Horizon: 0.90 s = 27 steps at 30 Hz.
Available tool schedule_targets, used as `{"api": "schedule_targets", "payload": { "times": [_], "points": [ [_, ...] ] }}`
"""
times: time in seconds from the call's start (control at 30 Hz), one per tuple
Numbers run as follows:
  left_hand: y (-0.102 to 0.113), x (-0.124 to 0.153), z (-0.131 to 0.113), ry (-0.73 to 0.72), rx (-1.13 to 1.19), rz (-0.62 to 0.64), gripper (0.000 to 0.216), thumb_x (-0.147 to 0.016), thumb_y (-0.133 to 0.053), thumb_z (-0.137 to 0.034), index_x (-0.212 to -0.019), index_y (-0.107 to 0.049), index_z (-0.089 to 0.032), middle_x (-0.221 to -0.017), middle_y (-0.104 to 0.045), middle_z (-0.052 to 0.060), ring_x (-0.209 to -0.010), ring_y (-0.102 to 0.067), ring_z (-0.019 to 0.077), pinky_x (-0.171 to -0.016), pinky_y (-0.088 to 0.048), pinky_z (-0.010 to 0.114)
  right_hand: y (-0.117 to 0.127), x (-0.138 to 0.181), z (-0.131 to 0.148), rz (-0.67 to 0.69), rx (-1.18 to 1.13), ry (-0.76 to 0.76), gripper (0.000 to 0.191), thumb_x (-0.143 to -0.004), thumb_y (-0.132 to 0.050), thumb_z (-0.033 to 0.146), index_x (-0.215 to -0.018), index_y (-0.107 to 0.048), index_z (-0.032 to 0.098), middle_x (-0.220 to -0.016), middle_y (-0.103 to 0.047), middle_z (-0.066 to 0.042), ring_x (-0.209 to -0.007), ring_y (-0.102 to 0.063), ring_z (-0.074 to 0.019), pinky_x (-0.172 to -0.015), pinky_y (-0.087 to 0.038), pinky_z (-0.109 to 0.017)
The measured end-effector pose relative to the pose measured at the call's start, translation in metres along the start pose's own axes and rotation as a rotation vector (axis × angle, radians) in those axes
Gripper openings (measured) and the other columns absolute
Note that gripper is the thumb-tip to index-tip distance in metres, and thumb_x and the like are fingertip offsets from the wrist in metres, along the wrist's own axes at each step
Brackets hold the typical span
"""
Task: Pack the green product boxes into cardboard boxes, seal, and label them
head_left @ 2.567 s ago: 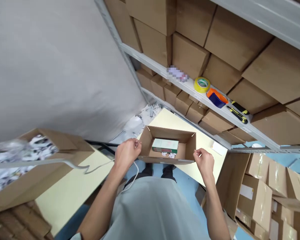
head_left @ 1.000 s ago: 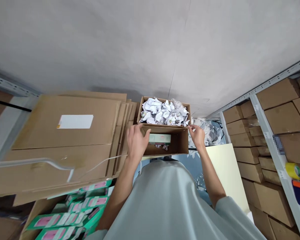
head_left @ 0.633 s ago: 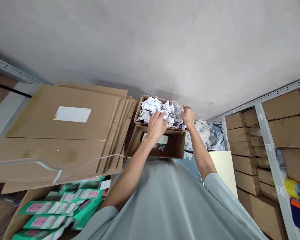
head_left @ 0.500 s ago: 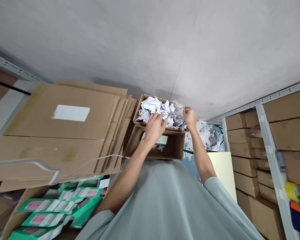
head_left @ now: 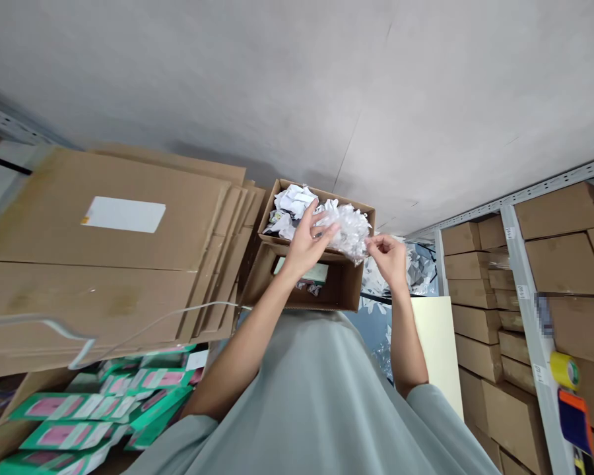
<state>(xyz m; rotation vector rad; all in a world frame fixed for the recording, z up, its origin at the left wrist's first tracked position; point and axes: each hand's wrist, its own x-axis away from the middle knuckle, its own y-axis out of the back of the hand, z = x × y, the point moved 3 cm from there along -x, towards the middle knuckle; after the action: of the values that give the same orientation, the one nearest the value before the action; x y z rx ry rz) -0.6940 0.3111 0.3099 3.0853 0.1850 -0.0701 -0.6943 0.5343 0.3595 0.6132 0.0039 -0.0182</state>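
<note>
We seem to be gathering the plastic wad (head_left: 350, 231) at one o'clock of the open carton (head_left: 344, 287), left hand (head_left: 309, 243) half-open against it, right hand (head_left: 389, 258) pinching its edge, and next probably need steadier support.

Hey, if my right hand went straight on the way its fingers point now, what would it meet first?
Most likely the crinkled clear plastic, just ahead of your right hand; the fingers seem to be at its edge, though whether they touch is unclear.

1 yellow tape roll (head_left: 565, 370) beside 1 orange-and-blue object (head_left: 575, 420) on grey shelving (head_left: 517, 264).
</note>
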Motion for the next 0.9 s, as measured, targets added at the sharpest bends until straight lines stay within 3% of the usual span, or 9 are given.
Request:
{"api": "schedule_targets", "payload": {
  "times": [0.1, 0.17, 0.23, 0.37, 0.47, 0.63, 0.77, 0.9],
  "points": [
    [0.022, 0.012, 0.006, 0.014, 0.013, -0.068, 0.058, -0.092, -0.076, -0.064, -0.125, -0.077, -0.017, -0.116, -0.082, 0.012, -0.1, -0.075, 0.0233, -0.084, -0.061, 0.032, -0.017, 0.028, -0.008, 0.171, -0.08, -0.025, 0.042, -0.092, -0.07, 0.061, -0.087, -0.075, 0.019, -0.073, -0.068, 0.0, -0.063, -0.054, -0.0146, -0.062, -0.044, -0.025],
    [0.042, 0.025, 0.017, 0.046, -0.015, -0.132, 0.049, -0.088, -0.078, -0.064, -0.099, -0.081, -0.016, -0.097, -0.083, 0.009, -0.084, -0.073, 0.0203, -0.077, -0.059, 0.03, -0.028, 0.044, -0.015, 0.238, -0.064, -0.051, 0.041, -0.093, -0.07, 0.06, -0.087, -0.075, 0.02, -0.071, -0.066, 0.001, -0.062, -0.053, -0.0145, -0.061, -0.042, -0.025],
    [0.063, 0.041, 0.033, 0.093, -0.039, -0.156, 0.047, -0.086, -0.079, -0.063, -0.092, -0.081, -0.016, -0.091, -0.083, 0.008, -0.078, -0.071, 0.0191, -0.074, -0.057, 0.03, -0.042, 0.057, -0.019, 0.301, -0.015, -0.059, 0.038, -0.096, -0.069, 0.058, -0.089, -0.075, 0.021, -0.071, -0.068, 0.001, -0.063, -0.056, -0.0152, -0.062, -0.042, -0.025],
    [0.095, 0.07, 0.059, 0.182, -0.17, -0.091, 0.04, -0.089, -0.073, -0.058, -0.094, -0.08, -0.018, -0.094, -0.084, 0.008, -0.082, -0.075, 0.0218, -0.076, -0.058, 0.031, -0.076, 0.067, -0.02, 0.402, 0.239, -0.052, 0.021, -0.101, -0.069, 0.041, -0.092, -0.078, 0.024, -0.079, -0.077, 0.001, -0.072, -0.068, -0.0178, -0.068, -0.044, -0.026],
    [0.107, 0.083, 0.061, 0.205, -0.454, -0.044, 0.028, -0.097, -0.067, -0.044, -0.1, -0.081, -0.021, -0.104, -0.084, 0.009, -0.094, -0.078, 0.0259, -0.086, -0.059, 0.034, -0.104, 0.064, -0.019, 0.467, 0.467, -0.065, 0.013, -0.104, -0.071, 0.032, -0.098, -0.082, 0.026, -0.092, -0.083, -0.002, -0.088, -0.077, -0.022, -0.075, -0.046, -0.026],
    [0.1, 0.093, 0.043, 0.21, -0.899, 0.034, 0.035, -0.105, -0.062, -0.037, -0.13, -0.077, -0.019, -0.131, -0.079, 0.016, -0.11, -0.078, 0.0339, -0.094, -0.059, 0.04, -0.136, 0.057, -0.025, 0.572, 0.638, -0.089, 0.017, -0.108, -0.069, 0.032, -0.108, -0.085, 0.027, -0.111, -0.086, -0.007, -0.107, -0.081, -0.028, -0.08, -0.05, -0.027],
    [0.092, 0.099, 0.03, 0.218, -0.996, 0.034, 0.046, -0.109, -0.054, -0.039, -0.147, -0.069, -0.018, -0.142, -0.074, 0.017, -0.114, -0.077, 0.0361, -0.092, -0.06, 0.043, -0.144, 0.055, -0.031, 0.585, 0.674, -0.097, 0.018, -0.108, -0.069, 0.033, -0.109, -0.086, 0.027, -0.115, -0.086, -0.009, -0.111, -0.081, -0.03, -0.084, -0.053, -0.029],
    [0.09, 0.101, 0.022, 0.203, -1.012, 0.033, 0.045, -0.11, -0.054, -0.037, -0.148, -0.068, -0.019, -0.144, -0.074, 0.016, -0.117, -0.076, 0.0364, -0.092, -0.061, 0.043, -0.142, 0.056, -0.031, 0.594, 0.689, -0.135, 0.018, -0.107, -0.07, 0.034, -0.113, -0.086, 0.027, -0.116, -0.086, -0.009, -0.112, -0.081, -0.0298, -0.087, -0.055, -0.03]
  ]
}}
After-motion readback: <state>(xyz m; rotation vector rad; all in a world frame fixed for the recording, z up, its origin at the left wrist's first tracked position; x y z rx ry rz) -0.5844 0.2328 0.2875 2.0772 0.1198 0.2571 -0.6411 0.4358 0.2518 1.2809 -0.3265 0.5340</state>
